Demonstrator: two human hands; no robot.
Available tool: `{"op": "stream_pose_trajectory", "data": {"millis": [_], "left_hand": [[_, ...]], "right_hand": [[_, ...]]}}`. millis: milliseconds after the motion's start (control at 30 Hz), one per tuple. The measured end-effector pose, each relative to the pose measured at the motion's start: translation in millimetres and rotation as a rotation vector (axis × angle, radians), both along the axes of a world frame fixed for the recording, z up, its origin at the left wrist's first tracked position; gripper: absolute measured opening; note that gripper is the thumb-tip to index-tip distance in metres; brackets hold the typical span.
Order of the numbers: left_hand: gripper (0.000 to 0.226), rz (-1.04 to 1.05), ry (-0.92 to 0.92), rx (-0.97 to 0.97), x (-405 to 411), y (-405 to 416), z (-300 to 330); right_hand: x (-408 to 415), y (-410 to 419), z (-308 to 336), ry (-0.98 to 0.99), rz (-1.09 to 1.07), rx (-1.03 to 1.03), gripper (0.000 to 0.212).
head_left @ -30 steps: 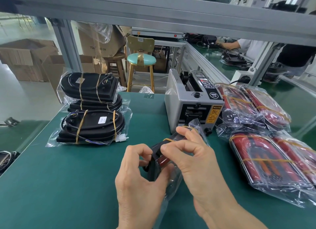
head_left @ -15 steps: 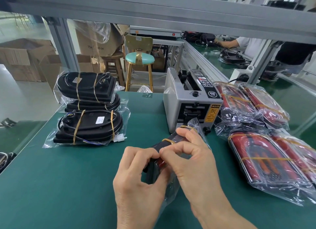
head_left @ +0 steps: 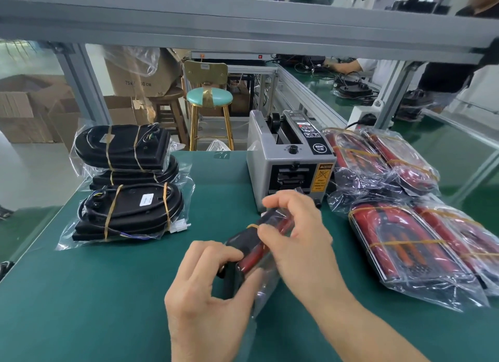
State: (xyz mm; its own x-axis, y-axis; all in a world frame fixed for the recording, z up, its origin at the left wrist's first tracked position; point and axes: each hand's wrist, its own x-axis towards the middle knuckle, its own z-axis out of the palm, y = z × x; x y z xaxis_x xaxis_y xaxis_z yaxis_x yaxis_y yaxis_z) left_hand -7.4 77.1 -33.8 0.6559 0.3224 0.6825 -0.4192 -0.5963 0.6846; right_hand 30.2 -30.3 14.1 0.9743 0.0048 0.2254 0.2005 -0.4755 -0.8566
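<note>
Over mat (head_left: 108, 294) | bagged red part (head_left: 251, 258) gripped in left fingers (head_left: 216, 253) | right fingers (head_left: 280, 201) apparently pinch it

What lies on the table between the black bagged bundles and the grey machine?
Bare green mat lies between the black bagged bundles and the grey machine, as the head view shows.

Bare surface (head_left: 108, 294) lies open to the near left of the left hand (head_left: 205, 294), and a strip runs back between the stack of bagged black parts (head_left: 129, 188) and the grey tape dispenser (head_left: 291, 167). The dispenser stands just beyond the right hand (head_left: 299, 242), blocking the way ahead. Bagged red parts (head_left: 405, 240) crowd the right side, and a metal beam (head_left: 243, 29) crosses overhead.
</note>
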Motion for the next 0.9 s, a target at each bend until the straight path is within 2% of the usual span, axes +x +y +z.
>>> {"op": "stream_pose_trajectory", "data": {"millis": [67, 133, 200, 300, 367, 433, 533, 600, 667, 800, 900], "left_hand": [[0.024, -0.024, 0.027, 0.008, 0, 2, 1], [0.033, -0.041, 0.058, 0.015, 1, 9, 0], [0.036, -0.072, 0.109, 0.001, 0, 22, 1], [0.038, -0.175, 0.197, 0.011, -2, 46, 11], [0.038, -0.277, 0.297, -0.028, -2, 58, 21], [0.038, -0.339, 0.416, -0.019, -1, 66, 33], [0.042, -0.28, 0.491, 0.163, 6, 52, 55], [0.054, -0.223, 0.523, 0.386, 14, 25, 64], [0.051, -0.217, 0.568, 0.502, 22, -2, 65], [0.016, -0.203, 0.636, 0.316, 28, -15, 64], [0.014, -0.211, 0.633, 0.253, 31, -14, 62]], "right_hand": [[4, -10, -1, -0.051, 0.048, -0.036, 0.039], [12, -26, 0, -0.02, 0.183, -0.064, 0.05], [26, -54, 3, 0.12, 0.285, -0.025, 0.07], [45, -90, 4, 0.306, 0.439, -0.191, 0.088], [49, -94, 0, 0.37, 0.523, -0.239, 0.077], [50, -92, -4, 0.368, 0.531, -0.166, 0.058], [50, -94, -6, 0.33, 0.491, -0.056, 0.046], [48, -97, -7, 0.336, 0.503, -0.015, 0.042], [46, -100, -4, 0.36, 0.56, 0.009, 0.042], [40, -106, -2, 0.28, 0.593, -0.06, 0.049], [33, -105, -7, 0.194, 0.55, -0.065, 0.048]]}}
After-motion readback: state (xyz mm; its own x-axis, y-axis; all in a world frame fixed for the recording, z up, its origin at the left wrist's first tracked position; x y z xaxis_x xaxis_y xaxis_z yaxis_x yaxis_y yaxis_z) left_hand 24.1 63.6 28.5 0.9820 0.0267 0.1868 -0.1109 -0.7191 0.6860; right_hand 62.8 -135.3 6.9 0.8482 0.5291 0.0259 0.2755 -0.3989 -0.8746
